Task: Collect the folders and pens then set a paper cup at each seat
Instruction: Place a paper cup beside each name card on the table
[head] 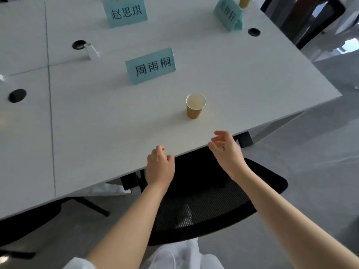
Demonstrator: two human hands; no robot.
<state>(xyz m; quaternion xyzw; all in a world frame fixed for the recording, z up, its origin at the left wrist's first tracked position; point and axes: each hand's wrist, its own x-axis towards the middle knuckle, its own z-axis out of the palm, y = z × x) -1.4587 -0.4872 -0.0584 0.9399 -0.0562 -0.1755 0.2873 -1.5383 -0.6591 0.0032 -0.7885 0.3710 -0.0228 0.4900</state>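
Cup is sitting at this seat, both my hands hovering empty at the table edge.

I'm looking at the cup (195, 108) standing upright on the table (97, 133), just in front of the nearest name card (151, 66) and near the edge above the chair (213, 200). My left hand (159, 166) is hanging with fingers loosely curled, holding nothing; my right hand (226, 150) is spreading its fingers wide, empty too. The cup is looking empty inside, pale lining showing. I'm judging it light, thin-walled, easy to crush or tip, so a soft grip around the middle suits. Another cup (245, 1) is peeking in at the far seat.
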